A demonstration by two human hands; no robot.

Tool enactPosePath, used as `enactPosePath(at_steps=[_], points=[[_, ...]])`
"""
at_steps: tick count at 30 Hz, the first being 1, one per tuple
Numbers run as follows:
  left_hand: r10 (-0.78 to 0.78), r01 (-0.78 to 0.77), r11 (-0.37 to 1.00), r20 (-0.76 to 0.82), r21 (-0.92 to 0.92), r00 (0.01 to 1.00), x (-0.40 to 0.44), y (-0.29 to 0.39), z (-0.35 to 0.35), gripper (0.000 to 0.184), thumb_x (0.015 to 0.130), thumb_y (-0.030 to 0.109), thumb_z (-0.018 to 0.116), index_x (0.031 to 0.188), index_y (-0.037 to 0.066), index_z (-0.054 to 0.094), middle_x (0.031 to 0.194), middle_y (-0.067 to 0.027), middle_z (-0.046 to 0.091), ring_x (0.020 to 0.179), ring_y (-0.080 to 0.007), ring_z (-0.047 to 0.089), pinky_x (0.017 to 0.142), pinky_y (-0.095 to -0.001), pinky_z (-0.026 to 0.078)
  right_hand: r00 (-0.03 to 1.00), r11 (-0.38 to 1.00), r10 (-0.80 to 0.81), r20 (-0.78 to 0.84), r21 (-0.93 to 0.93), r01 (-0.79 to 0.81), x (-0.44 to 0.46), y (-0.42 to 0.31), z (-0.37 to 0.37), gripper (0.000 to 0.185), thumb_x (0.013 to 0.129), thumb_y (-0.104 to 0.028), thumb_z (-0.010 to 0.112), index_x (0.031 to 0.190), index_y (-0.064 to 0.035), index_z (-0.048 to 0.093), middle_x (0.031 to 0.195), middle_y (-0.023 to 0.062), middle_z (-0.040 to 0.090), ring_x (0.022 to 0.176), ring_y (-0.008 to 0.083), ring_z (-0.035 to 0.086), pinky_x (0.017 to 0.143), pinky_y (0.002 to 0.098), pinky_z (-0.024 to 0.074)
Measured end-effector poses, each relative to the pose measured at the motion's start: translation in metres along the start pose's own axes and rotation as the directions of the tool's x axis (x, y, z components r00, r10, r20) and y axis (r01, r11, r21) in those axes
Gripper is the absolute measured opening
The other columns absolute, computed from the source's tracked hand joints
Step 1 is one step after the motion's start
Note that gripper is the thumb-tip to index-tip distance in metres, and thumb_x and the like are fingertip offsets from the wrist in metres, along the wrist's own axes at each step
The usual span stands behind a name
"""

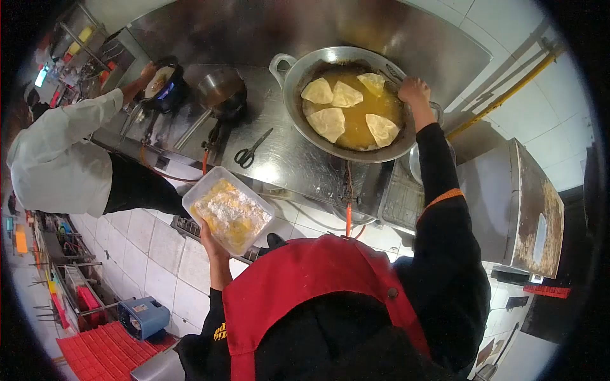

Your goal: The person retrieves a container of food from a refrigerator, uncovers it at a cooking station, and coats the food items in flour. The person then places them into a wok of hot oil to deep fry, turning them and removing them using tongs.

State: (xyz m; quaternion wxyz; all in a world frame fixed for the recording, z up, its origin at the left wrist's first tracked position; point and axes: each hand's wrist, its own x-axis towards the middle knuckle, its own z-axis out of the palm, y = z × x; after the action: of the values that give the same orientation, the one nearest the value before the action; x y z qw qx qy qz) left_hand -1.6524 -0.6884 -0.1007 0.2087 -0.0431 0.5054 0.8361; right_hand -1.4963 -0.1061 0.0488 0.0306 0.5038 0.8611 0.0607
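My left hand [213, 244] is closed on the near side of a clear plastic container [265, 236], tilted a little. Inside it is yellow food dusted with white powder [232, 209]. My right hand [414, 92] is closed at the far right rim of a large two-handled wok [298, 127], on a metal utensil [393, 75] whose kind I cannot make out. Several pale, roughly triangular dough pieces [328, 122] lie in the wok's yellow oil [357, 124]. One piece [372, 82] is close to the utensil.
Black scissors [253, 149] lie on the steel counter [279, 166]. A saucepan [220, 89] stands left of the wok, its handle toward me. At the left, a co-worker in a white top [63, 146] reaches to a dark pan [166, 89]. A worn metal cabinet [508, 197] stands at right.
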Motion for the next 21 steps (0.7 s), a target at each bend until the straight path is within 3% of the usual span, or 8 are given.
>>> enactPosePath(at_steps=[3,5,8,12,14,18,20,21], points=[[-0.008,0.007,1.0,-0.008,-0.021,1.0,-0.001,-0.001,-0.003,0.058,0.09,0.045,0.042,0.125,-0.001,0.039,0.117,-0.0142,0.051,0.101,-0.0287,0.055,0.084,-0.0417,0.047,0.994,0.991,0.051,-0.095,0.127,-0.038,0.009,-0.007,0.029,0.039,0.079,-0.022,0.054,0.115,-0.0082,0.057,0.122,0.0142,0.052,0.115,0.0322,0.048,0.092,0.0403,0.0424],[-0.073,0.077,0.996,0.071,-0.052,0.995,0.004,-0.004,-0.016,0.066,0.088,0.05,0.043,0.133,0.003,0.031,0.132,-0.0148,0.041,0.118,-0.031,0.042,0.098,-0.0435,0.035,0.999,0.991,0.022,0.035,0.13,-0.027,0.008,-0.009,0.039,0.035,0.077,-0.019,0.052,0.11,-0.0095,0.059,0.119,0.0158,0.054,0.111,0.0334,0.05,0.091,0.0428,0.0431],[-0.031,0.029,0.999,0.067,0.027,0.997,-0.001,0.002,-0.011,0.065,0.089,0.049,0.043,0.133,0.003,0.032,0.131,-0.0148,0.041,0.117,-0.031,0.043,0.098,-0.0434,0.035,0.998,0.989,0.038,0.042,0.143,-0.044,0.003,-0.002,0.047,0.036,0.077,-0.02,0.053,0.111,-0.0109,0.058,0.119,0.0157,0.053,0.112,0.0345,0.049,0.092,0.0434,0.0425],[-0.025,0.025,1.0,0.028,-0.006,0.999,-0.002,0.001,-0.008,0.064,0.089,0.049,0.043,0.132,0.003,0.032,0.131,-0.0149,0.041,0.117,-0.0309,0.043,0.097,-0.0431,0.035,0.998,0.987,0.048,0.036,0.151,-0.053,-0.018,0.014,0.027,0.039,0.074,-0.019,0.054,0.113,-0.0144,0.058,0.117,0.0153,0.055,0.112,0.0333,0.05,0.091,0.0428,0.0432],[0.04,-0.04,0.999,-0.024,-0.013,0.999,-0.003,0.001,-0.003,0.059,0.09,0.045,0.043,0.125,-0.002,0.038,0.117,-0.0141,0.051,0.101,-0.0279,0.055,0.084,-0.0415,0.047,0.998,0.986,-0.06,0.001,0.158,0.059,-0.055,0.015,-0.006,0.041,0.073,-0.015,0.054,0.113,-0.018,0.059,0.111,0.0161,0.058,0.106,0.0324,0.054,0.089,0.0416,0.0438],[0.03,-0.03,0.999,-0.02,-0.017,0.999,0.0,0.001,-0.006,0.06,0.089,0.046,0.045,0.125,-0.001,0.039,0.116,-0.0135,0.051,0.101,-0.0275,0.055,0.084,-0.041,0.047,0.978,0.975,-0.191,-0.084,0.101,0.199,-0.104,0.011,-0.019,0.042,0.07,-0.012,0.056,0.111,-0.0197,0.06,0.1,0.0151,0.062,0.097,0.031,0.058,0.083,0.042,0.046],[0.02,-0.02,1.0,-0.024,0.006,1.0,0.006,-0.003,-0.013,0.06,0.088,0.046,0.047,0.124,-0.001,0.039,0.115,-0.0125,0.052,0.101,-0.0266,0.054,0.085,-0.04,0.046,0.905,0.914,-0.405,-0.13,-0.029,0.405,-0.109,0.006,0.0,0.04,0.068,-0.008,0.058,0.107,-0.0192,0.062,0.09,0.0126,0.064,0.085,0.0302,0.061,0.074,0.0416,0.0483],[0.021,-0.021,1.0,-0.019,0.005,1.0,0.003,-0.006,-0.013,0.06,0.088,0.046,0.047,0.124,-0.001,0.039,0.115,-0.0125,0.052,0.101,-0.0266,0.054,0.085,-0.04,0.046,0.906,0.915,-0.402,-0.134,-0.03,0.401,-0.113,0.005,0.006,0.04,0.068,-0.008,0.058,0.107,-0.0192,0.062,0.09,0.0126,0.064,0.085,0.0302,0.061,0.074,0.0416,0.0483]])
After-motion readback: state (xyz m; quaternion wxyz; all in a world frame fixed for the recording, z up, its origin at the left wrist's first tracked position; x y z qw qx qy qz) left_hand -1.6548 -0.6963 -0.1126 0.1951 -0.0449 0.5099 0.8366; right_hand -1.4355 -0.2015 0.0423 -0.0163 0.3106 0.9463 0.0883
